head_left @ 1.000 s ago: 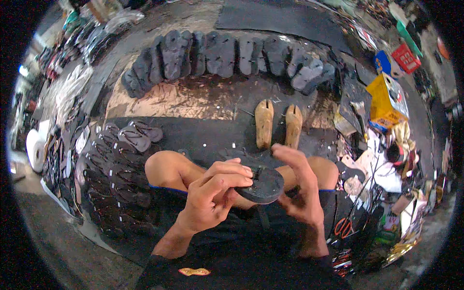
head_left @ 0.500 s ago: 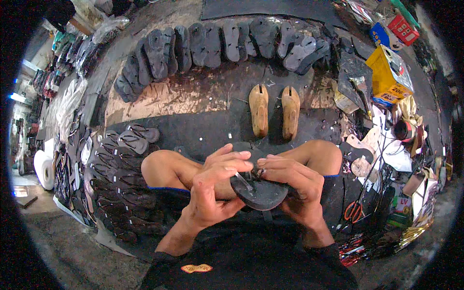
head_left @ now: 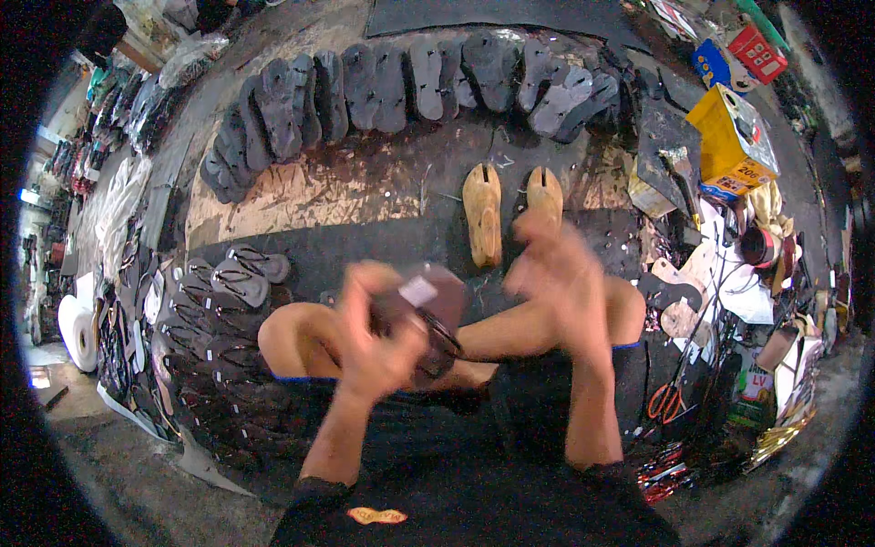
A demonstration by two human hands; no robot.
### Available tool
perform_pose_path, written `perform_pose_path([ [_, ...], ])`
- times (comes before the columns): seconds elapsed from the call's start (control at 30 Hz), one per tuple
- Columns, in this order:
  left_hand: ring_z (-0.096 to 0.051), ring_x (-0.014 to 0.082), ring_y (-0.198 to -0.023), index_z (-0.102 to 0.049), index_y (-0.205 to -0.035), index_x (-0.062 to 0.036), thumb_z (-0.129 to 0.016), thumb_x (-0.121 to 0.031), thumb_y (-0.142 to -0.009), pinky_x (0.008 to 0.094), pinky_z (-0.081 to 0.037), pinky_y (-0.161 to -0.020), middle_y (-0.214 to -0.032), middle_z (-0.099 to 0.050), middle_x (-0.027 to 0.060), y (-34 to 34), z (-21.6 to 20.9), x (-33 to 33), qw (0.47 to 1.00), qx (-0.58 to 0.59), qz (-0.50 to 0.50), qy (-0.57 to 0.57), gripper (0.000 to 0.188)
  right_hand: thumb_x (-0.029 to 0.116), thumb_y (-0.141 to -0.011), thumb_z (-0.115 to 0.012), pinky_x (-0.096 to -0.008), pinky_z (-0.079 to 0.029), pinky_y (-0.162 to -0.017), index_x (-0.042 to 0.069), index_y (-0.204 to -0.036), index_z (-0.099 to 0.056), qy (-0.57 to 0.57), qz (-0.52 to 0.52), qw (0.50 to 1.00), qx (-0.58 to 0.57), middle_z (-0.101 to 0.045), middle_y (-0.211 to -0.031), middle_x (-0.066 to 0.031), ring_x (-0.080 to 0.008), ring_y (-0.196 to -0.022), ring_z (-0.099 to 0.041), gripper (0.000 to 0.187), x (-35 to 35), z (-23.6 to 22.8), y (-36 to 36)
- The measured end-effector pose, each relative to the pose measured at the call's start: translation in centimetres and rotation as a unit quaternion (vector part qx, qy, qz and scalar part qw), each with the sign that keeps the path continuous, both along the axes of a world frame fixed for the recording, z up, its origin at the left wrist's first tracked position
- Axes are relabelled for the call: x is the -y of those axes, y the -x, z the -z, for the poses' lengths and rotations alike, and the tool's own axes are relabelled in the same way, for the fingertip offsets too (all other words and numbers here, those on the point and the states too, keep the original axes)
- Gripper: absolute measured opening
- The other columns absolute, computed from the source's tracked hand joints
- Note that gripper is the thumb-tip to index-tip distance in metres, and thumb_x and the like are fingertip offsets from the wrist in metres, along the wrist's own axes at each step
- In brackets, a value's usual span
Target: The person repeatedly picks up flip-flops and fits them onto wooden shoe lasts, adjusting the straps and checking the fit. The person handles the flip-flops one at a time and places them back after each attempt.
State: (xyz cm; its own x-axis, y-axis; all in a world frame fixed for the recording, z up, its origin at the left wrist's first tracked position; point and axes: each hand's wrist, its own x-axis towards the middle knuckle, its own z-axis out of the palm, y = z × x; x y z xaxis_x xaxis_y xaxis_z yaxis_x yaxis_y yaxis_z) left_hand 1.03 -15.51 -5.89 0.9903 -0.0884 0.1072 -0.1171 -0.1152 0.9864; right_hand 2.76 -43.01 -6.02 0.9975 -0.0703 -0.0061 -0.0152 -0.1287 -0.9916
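Both hands motion-blurred, finger detail hard to make out. Left hand (head_left: 378,342) closed around a dark sandal (head_left: 428,319), flat oval sole with strap, held above the lap. Right hand (head_left: 556,273) raised, fingers loosely spread, holding nothing discernible. Two pale wooden shoe forms (head_left: 483,214) on black mat beyond; row of dark soles (head_left: 401,87) behind.

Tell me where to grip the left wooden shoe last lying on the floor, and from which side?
Probably from above, across the narrow middle of the left wooden last. It lies flat, lengthwise away from the person, with bare mat on its left and a gap to its twin on the right, so fingers likely fit down both sides. The left hand, holding the dark sandal, and blurred right hand are both busy.
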Motion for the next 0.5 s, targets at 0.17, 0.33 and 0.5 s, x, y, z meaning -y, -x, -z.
perform_pose_path([
  [0.17, -0.050, 0.0434, -0.149, -0.044, -0.156, 0.0028, -0.054, -0.028, -0.087, 0.0700, -0.046, -0.119, -0.157, -0.055, 0.0204, -6.9, -0.9, -1.6, 0.874, -0.217, 0.010, 0.435, 0.076, 0.019, -0.082, -0.086, -0.0560, -0.043, -0.118, 0.001, -0.163, -0.028, 0.462, 0.151, 0.852, -0.196, -0.047, -0.155, -0.0354, -0.0521, -0.139, -0.052, 0.101, 2.4, 14.8, -6.2],
  [0.33, -0.054, 0.0343, -0.144, -0.047, -0.155, -0.0099, -0.067, -0.035, -0.105, 0.0712, -0.044, -0.120, -0.146, -0.061, 0.0134, -6.7, -0.1, -3.2, 0.852, -0.138, -0.092, 0.496, 0.060, 0.014, -0.082, -0.079, -0.0435, -0.047, -0.114, -0.002, -0.162, -0.035, -0.115, 0.147, 0.978, -0.098, -0.052, -0.156, -0.0218, -0.0357, -0.138, -0.057, 0.093, 2.2, 11.7, -5.6],
  [0.5, -0.053, 0.0336, -0.144, -0.046, -0.149, -0.0160, -0.063, -0.024, -0.111, 0.0691, -0.043, -0.120, -0.149, -0.057, 0.0128, -5.8, 2.2, -7.1, 0.846, 0.023, -0.190, 0.497, 0.042, 0.024, -0.094, -0.073, -0.0442, -0.054, -0.109, -0.004, -0.144, -0.059, -0.227, 0.156, 0.957, -0.088, -0.064, -0.142, -0.0171, -0.0300, -0.135, -0.060, 0.059, 0.4, 3.0, 8.3],
])
